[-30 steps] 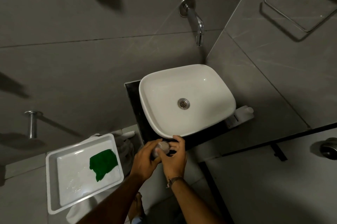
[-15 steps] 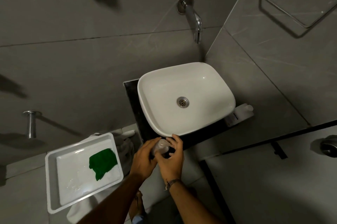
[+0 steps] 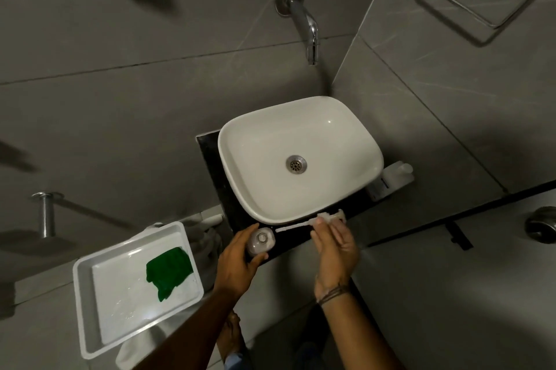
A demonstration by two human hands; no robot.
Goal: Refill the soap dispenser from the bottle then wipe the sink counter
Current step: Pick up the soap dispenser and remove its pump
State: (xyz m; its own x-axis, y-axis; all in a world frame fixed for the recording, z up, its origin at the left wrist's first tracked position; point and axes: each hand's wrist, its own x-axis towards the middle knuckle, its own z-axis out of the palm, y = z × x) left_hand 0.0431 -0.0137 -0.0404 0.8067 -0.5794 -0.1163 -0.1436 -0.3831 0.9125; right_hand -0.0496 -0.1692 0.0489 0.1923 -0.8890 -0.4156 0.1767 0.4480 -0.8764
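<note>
My left hand grips a small clear soap dispenser that stands with its neck uncovered on the black counter in front of the white basin. To its right, my right hand holds the white pump head. The pump's thin tube points left toward the dispenser. A white refill bottle lies on the counter at the basin's right side. A green cloth lies in a white tray at the lower left.
A chrome wall spout hangs over the basin. Grey tiled walls close in behind and to the right, where a towel bar is fixed. A chrome fitting juts from the left wall. My foot shows on the floor below.
My hands were together on top of the dispenser. Now my right hand has drawn to the right with the pump head and its tube, leaving the dispenser's neck uncovered in my left hand.
</note>
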